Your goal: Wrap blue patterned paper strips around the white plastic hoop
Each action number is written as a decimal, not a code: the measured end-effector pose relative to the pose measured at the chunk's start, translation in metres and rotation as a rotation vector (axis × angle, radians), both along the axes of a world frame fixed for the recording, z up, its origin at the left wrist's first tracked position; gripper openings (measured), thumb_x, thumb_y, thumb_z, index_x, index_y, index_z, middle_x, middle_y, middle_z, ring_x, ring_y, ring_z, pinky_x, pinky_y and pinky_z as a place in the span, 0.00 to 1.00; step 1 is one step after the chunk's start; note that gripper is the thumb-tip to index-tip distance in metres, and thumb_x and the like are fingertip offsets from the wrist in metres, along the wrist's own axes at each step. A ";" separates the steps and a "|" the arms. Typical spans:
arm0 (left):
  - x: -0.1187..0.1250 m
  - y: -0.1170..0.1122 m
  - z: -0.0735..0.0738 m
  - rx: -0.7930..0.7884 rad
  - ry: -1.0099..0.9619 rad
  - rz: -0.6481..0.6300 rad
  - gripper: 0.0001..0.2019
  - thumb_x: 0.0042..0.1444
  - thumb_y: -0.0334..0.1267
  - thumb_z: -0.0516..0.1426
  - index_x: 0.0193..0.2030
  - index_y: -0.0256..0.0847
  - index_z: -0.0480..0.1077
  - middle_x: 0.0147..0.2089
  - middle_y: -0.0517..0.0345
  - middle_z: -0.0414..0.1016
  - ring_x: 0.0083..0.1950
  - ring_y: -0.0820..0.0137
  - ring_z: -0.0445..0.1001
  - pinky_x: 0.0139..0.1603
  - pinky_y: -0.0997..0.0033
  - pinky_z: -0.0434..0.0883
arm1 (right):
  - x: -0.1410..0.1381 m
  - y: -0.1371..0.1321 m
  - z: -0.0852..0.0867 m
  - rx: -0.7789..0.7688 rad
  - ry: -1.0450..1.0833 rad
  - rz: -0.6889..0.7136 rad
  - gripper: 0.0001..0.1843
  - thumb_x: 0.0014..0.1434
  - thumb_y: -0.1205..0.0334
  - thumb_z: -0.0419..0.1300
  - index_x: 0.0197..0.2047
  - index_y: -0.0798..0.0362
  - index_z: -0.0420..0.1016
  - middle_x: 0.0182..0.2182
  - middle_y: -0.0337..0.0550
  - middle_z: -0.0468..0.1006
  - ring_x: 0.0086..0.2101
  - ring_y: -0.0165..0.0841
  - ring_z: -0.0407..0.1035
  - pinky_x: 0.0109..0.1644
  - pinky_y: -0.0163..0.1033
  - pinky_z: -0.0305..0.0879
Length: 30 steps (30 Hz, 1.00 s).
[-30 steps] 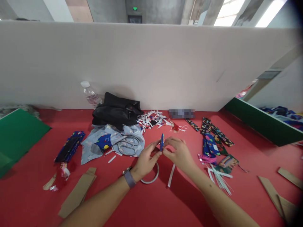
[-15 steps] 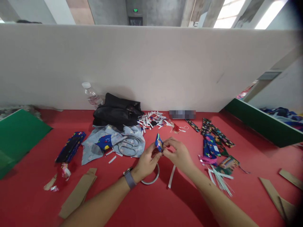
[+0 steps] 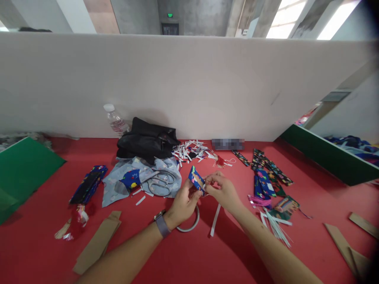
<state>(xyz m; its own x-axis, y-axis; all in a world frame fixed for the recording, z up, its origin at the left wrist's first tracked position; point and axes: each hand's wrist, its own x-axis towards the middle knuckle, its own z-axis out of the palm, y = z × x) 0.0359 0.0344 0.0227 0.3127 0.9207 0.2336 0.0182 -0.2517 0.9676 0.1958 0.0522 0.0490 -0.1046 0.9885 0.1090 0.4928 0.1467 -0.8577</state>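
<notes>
Both hands meet over the red table (image 3: 166, 256). My left hand (image 3: 182, 201), with a watch on its wrist, pinches a small blue patterned fabric strip (image 3: 196, 178) from the left. My right hand (image 3: 222, 191) grips the same strip at its right end. The strip is tilted, its upper end pointing left. Below the hands lie a roll of tape (image 3: 189, 222) and a white paper strip (image 3: 214, 220).
Scissors (image 3: 158, 181) rest on light blue cloth (image 3: 124, 181). A black bag (image 3: 148, 140) and a water bottle (image 3: 114, 118) stand by the white partition. White paper scraps (image 3: 189, 150), patterned strips (image 3: 269, 173), cardboard pieces (image 3: 97, 242) and green boards (image 3: 23, 167) lie around.
The fabric strip has turned from upright and edge-on to tilted leftward, showing its patterned face. Both hands stayed together and shifted slightly.
</notes>
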 end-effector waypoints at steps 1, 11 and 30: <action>0.000 0.000 -0.001 0.001 -0.005 0.006 0.16 0.60 0.41 0.50 0.53 0.39 0.59 0.53 0.48 0.70 0.52 0.65 0.70 0.54 0.65 0.66 | 0.001 0.000 -0.001 -0.004 -0.015 -0.007 0.04 0.47 0.65 0.54 0.25 0.52 0.69 0.28 0.38 0.68 0.32 0.32 0.64 0.36 0.36 0.61; 0.000 0.000 -0.002 0.000 -0.050 0.097 0.16 0.61 0.43 0.49 0.53 0.40 0.58 0.53 0.47 0.68 0.52 0.65 0.69 0.53 0.63 0.66 | 0.014 0.011 -0.005 0.001 -0.257 -0.034 0.06 0.47 0.65 0.53 0.26 0.52 0.71 0.29 0.39 0.68 0.30 0.31 0.65 0.38 0.37 0.60; -0.002 0.001 0.004 -0.096 -0.062 0.151 0.15 0.62 0.46 0.45 0.51 0.41 0.59 0.40 0.56 0.68 0.35 0.72 0.71 0.41 0.69 0.68 | 0.052 0.019 0.018 -0.055 -0.435 0.223 0.10 0.54 0.61 0.52 0.30 0.51 0.75 0.27 0.39 0.76 0.28 0.33 0.68 0.32 0.35 0.60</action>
<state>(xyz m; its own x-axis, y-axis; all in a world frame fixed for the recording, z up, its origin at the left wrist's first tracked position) 0.0338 0.0355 0.0265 0.1568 0.9751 0.1567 -0.0117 -0.1568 0.9876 0.2476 0.0710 0.0675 -0.3387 0.9399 -0.0436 0.7687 0.2497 -0.5888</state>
